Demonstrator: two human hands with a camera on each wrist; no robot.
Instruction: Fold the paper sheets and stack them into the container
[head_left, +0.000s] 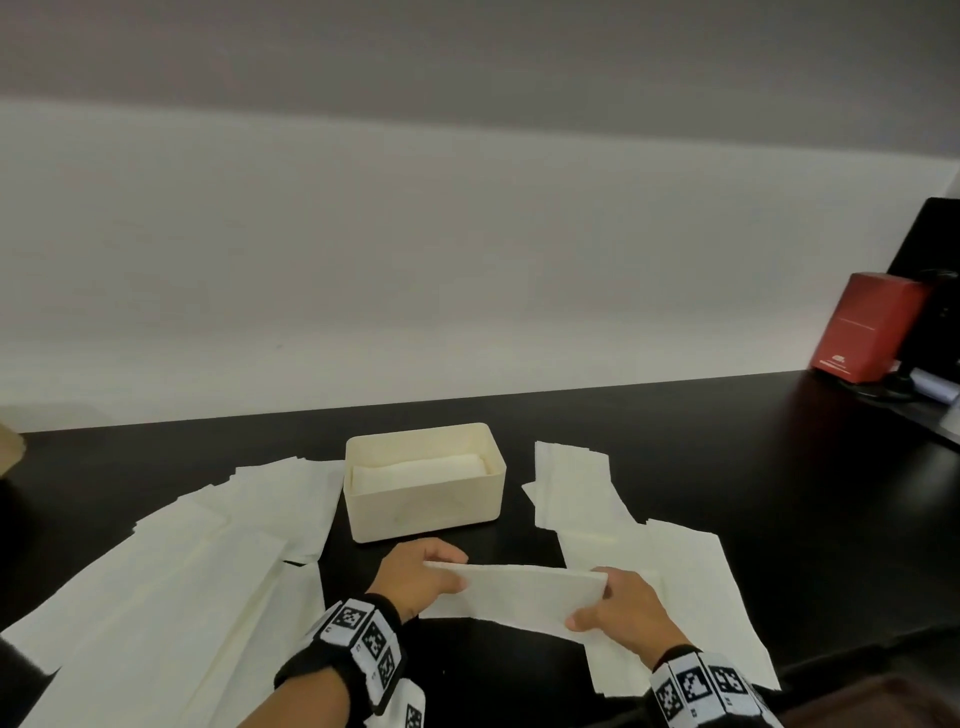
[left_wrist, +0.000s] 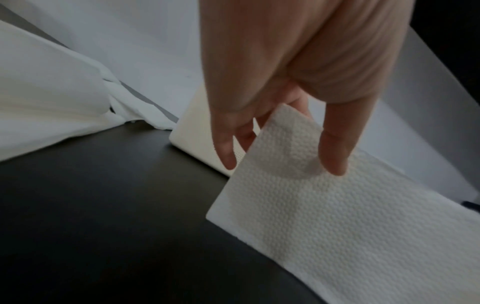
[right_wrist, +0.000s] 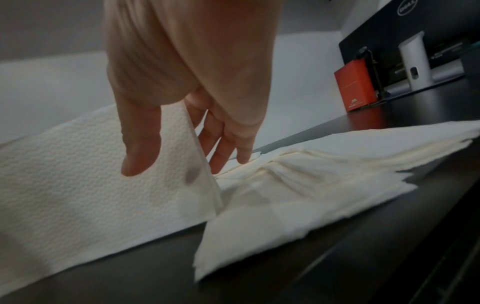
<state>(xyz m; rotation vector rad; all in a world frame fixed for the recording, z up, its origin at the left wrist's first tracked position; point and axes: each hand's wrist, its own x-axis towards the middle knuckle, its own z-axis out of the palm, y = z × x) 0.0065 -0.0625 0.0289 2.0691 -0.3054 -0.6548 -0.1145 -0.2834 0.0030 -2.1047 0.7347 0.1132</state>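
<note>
A white embossed paper sheet is held between both hands just in front of the cream container. My left hand pinches its left end, thumb on the near face and fingers behind; the same sheet shows in the left wrist view under the thumb. My right hand pinches the right end; the sheet shows there with the thumb on its near face and fingers behind. The sheet's far edge is lifted and its near edge lies on the table. Folded white paper lies inside the container.
Loose paper sheets are spread at the left, and another pile lies at the right under my right hand. A red box and a dark monitor stand at the far right of the black table.
</note>
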